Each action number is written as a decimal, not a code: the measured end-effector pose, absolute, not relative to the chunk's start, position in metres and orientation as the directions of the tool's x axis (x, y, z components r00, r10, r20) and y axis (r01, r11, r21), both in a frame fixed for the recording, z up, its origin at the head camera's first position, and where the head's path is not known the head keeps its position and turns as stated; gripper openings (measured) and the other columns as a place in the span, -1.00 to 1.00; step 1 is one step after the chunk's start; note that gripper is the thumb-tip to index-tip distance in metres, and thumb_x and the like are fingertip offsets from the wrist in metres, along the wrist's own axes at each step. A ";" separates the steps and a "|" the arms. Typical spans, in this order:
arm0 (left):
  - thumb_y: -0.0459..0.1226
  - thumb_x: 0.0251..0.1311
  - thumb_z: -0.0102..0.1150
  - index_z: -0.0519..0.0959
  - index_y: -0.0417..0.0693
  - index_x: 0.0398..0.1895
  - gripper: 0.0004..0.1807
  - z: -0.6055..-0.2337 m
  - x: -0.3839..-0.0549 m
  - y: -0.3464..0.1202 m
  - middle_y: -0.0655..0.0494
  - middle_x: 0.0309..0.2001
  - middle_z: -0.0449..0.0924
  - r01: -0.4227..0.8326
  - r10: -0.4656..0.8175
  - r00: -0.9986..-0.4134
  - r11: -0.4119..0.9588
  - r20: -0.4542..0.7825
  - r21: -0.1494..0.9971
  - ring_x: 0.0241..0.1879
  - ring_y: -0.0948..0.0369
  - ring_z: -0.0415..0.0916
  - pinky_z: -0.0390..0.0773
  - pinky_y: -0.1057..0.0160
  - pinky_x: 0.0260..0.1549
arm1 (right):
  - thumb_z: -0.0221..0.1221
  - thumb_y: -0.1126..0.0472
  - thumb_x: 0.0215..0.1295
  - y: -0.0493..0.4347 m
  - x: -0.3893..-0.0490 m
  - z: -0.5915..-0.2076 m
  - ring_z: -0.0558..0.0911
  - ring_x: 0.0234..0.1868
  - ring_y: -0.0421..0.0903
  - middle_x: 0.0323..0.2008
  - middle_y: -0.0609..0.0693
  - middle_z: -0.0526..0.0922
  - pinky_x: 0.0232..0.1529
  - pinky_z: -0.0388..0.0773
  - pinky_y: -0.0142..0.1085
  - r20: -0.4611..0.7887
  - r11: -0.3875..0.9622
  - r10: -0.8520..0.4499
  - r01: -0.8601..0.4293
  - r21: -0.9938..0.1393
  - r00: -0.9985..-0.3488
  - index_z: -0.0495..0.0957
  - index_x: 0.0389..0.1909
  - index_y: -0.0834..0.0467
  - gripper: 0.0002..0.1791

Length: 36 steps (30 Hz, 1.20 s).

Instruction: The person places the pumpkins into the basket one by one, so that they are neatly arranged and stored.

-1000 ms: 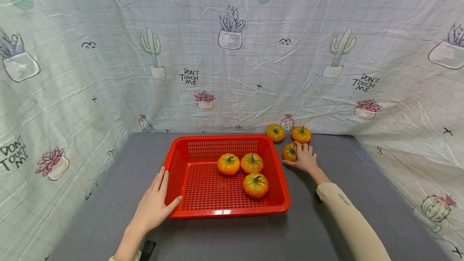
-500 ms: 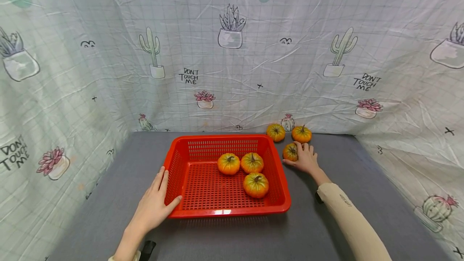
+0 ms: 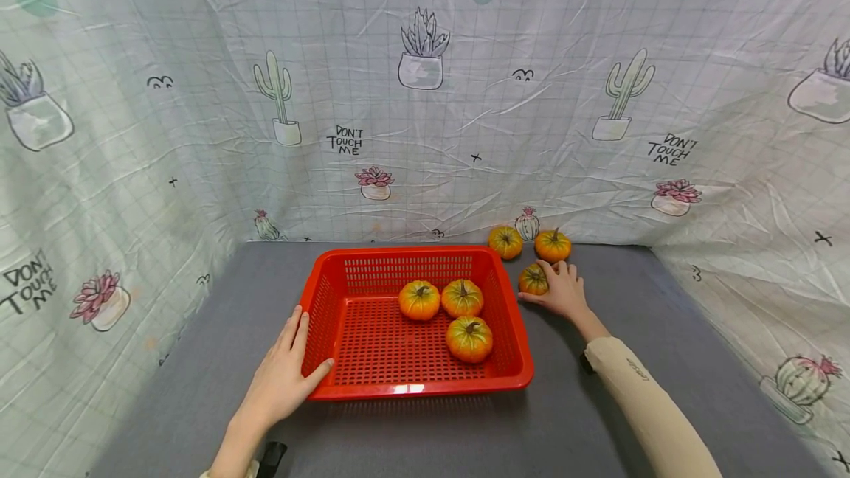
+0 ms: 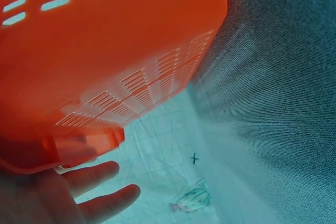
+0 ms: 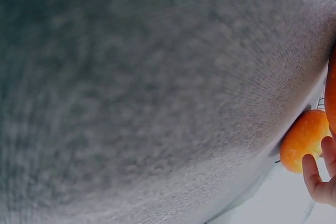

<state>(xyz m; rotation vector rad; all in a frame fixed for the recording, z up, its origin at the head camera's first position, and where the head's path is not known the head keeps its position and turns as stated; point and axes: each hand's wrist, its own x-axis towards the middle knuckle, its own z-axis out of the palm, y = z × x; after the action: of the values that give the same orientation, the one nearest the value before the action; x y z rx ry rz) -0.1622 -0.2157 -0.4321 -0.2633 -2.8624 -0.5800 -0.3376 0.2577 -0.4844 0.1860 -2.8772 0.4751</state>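
A small orange pumpkin (image 3: 533, 280) sits on the grey tabletop just right of the red plastic basket (image 3: 425, 389). My right hand (image 3: 563, 292) holds this pumpkin, thumb at the near side and fingers over the far side; the palm hides part of it. In the right wrist view, the fingertips (image 5: 311, 169) show at the right edge beside orange pumpkin skin. My left hand (image 3: 282, 371) rests on the basket's left rim near the front corner, its fingers straight and the thumb over the rim. Three pumpkins (image 3: 468, 339) lie inside the basket, toward its right side.
Behind the held pumpkin, two more pumpkins stand near the back edge, one on the left (image 3: 505, 242) and one on the right (image 3: 553, 246). A pale cloth (image 3: 425, 131) printed with cacti hangs round the back and sides of the grey tabletop (image 3: 425, 441).
The pumpkin in my right hand has shifted very slightly right, along with the hand. My left hand and the basket have stayed in place.
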 end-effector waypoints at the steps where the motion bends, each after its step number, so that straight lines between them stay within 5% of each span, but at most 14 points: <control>1: 0.09 0.09 0.03 -0.02 -0.32 0.33 -0.09 -0.432 -0.162 -0.216 -0.20 0.38 -0.15 0.212 0.132 -0.964 0.906 0.233 0.366 0.30 -0.19 -0.03 0.19 -0.24 0.06 | 0.20 -0.39 -0.21 0.258 -0.337 -0.485 0.20 -0.09 0.21 -0.03 0.30 0.27 -0.25 0.21 0.05 0.239 0.940 -0.087 -0.160 -0.302 -0.967 0.24 0.20 0.07 -0.04; 23: 0.09 0.10 0.01 -0.02 -0.32 0.34 -0.09 -0.434 -0.162 -0.216 -0.19 0.39 -0.17 0.207 0.129 -0.966 0.902 0.222 0.378 0.31 -0.17 -0.05 0.19 -0.24 0.07 | 0.43 -0.16 -0.43 0.259 -0.327 -0.479 0.20 -0.10 0.22 -0.09 0.29 0.25 -0.25 0.19 0.07 0.333 0.915 -0.154 -0.261 -0.306 -0.930 0.26 0.10 0.23 0.01; 36: -0.01 0.08 0.08 -0.01 -0.34 0.33 -0.12 -0.434 -0.163 -0.215 -0.20 0.38 -0.15 0.211 0.127 -0.963 0.902 0.236 0.377 0.30 -0.18 -0.03 0.20 -0.25 0.06 | 0.45 -0.18 -0.48 0.247 -0.315 -0.466 0.26 -0.22 0.15 -0.21 0.23 0.24 -0.26 0.18 -0.04 0.361 0.899 -0.203 -0.319 -0.299 -0.910 0.28 0.03 0.24 0.00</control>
<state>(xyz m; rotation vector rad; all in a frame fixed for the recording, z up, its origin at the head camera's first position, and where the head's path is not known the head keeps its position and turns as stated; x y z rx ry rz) -0.1633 -0.2151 -0.4336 -0.2578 -2.8612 -0.6003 -0.3155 0.2467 -0.4662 0.3877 -2.7417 0.5094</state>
